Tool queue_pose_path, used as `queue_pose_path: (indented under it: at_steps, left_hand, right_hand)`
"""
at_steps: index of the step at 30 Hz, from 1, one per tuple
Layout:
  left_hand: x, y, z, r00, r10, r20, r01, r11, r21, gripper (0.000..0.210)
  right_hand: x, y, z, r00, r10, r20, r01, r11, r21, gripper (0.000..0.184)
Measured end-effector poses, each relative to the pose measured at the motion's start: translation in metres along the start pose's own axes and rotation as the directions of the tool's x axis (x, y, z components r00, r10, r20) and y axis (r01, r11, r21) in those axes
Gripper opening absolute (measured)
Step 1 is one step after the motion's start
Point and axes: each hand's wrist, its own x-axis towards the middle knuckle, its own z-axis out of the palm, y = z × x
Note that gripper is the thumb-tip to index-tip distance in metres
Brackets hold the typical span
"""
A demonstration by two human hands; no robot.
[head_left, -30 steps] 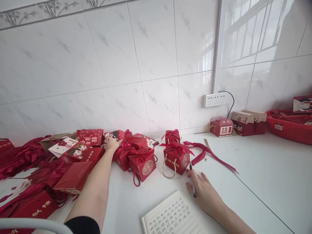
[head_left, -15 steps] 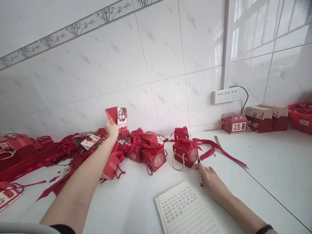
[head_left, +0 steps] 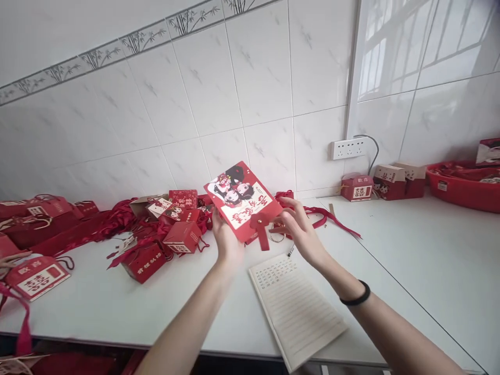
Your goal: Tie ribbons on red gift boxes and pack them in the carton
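Note:
My left hand (head_left: 226, 237) is closed round the lower left side of a red gift box (head_left: 240, 200) and holds it tilted above the counter. A cartoon couple and characters decorate its cream and red face, and a red ribbon tab hangs at its lower edge. By the box's right corner is my right hand (head_left: 302, 232), fingers apart and bent; whether they touch the box I cannot tell. Behind both, small ribboned boxes are mostly hidden. Below lies an open notebook (head_left: 300, 312) with rows of handwriting, and a pen (head_left: 290, 252) shows in part at its top edge.
Red boxes (head_left: 144, 263) and ribbons crowd the left side. At the far left edge, another person's hand (head_left: 10, 262) is beside a red box (head_left: 39, 278). Along the wall at right stand several boxes (head_left: 357, 187) and a red basin (head_left: 463, 182). A power strip (head_left: 347, 149) is above.
My left hand has brought the gift box from the pile to the right and nearer. My right hand has let go of the pen and risen to the box. The view has shifted.

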Motion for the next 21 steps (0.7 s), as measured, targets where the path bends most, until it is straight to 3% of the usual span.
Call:
queue_pose_path:
  at_steps: [2, 4, 7, 10, 11, 13, 14, 15, 17, 18, 19, 21]
  left_hand:
    - [-0.009, -0.017, 0.001, 0.988, 0.129, 0.088, -0.127, 0.992, -0.02, 0.045]
    - [-0.004, -0.034, -0.006, 0.977, 0.165, 0.133, -0.162, 0.986, -0.033, 0.048]
    - [0.022, -0.054, -0.025, 0.997, 0.077, 0.027, -0.077, 0.997, -0.016, 0.051]
    - [0.053, -0.055, -0.036, 0.998, 0.017, -0.058, -0.011, 0.995, 0.104, 0.057]
    - [0.06, -0.051, -0.034, 1.0, 0.02, -0.019, -0.018, 0.992, 0.126, 0.057]
    - [0.067, -0.037, -0.021, 0.982, 0.058, 0.181, -0.083, 0.988, 0.134, 0.054]
    - [0.065, -0.028, -0.011, 0.941, 0.081, 0.328, -0.135, 0.98, 0.144, 0.051]
    - [0.06, -0.019, 0.0, 0.869, 0.085, 0.487, -0.196, 0.964, 0.181, 0.049]
    - [0.042, -0.005, 0.022, 0.663, -0.024, 0.748, -0.352, 0.872, 0.34, 0.051]
    - [0.031, -0.001, 0.031, 0.594, -0.109, 0.797, -0.43, 0.794, 0.43, 0.056]
    - [0.021, 0.003, 0.037, 0.558, -0.184, 0.809, -0.488, 0.716, 0.499, 0.057]
    - [0.005, 0.007, 0.045, 0.552, -0.264, 0.791, -0.539, 0.611, 0.58, 0.046]
  right_hand:
    - [0.013, -0.015, 0.006, 1.0, 0.024, -0.013, -0.024, 0.999, -0.034, 0.041]
    - [0.024, -0.024, 0.0, 1.0, -0.016, -0.023, 0.013, 0.989, -0.147, 0.032]
    - [0.034, -0.039, -0.023, 0.996, -0.092, -0.005, 0.085, 0.937, -0.338, 0.026]
    - [0.035, -0.06, -0.045, 0.993, -0.062, 0.101, 0.108, 0.819, -0.563, 0.037]
    - [0.035, -0.066, -0.05, 0.991, -0.035, 0.131, 0.11, 0.775, -0.623, 0.039]
    - [0.036, -0.074, -0.055, 0.985, 0.037, 0.168, 0.094, 0.706, -0.702, 0.03]
    - [0.038, -0.076, -0.056, 0.978, 0.089, 0.188, 0.077, 0.681, -0.728, 0.023]
    - [0.039, -0.076, -0.056, 0.968, 0.141, 0.209, 0.065, 0.66, -0.749, 0.017]
    - [0.039, -0.075, -0.054, 0.952, 0.193, 0.237, 0.069, 0.619, -0.783, 0.015]
    - [0.038, -0.075, -0.053, 0.954, 0.181, 0.239, 0.085, 0.602, -0.794, 0.016]
    - [0.037, -0.074, -0.052, 0.959, 0.153, 0.238, 0.103, 0.594, -0.798, 0.017]
    - [0.033, -0.076, -0.05, 0.97, 0.091, 0.228, 0.129, 0.601, -0.789, 0.014]
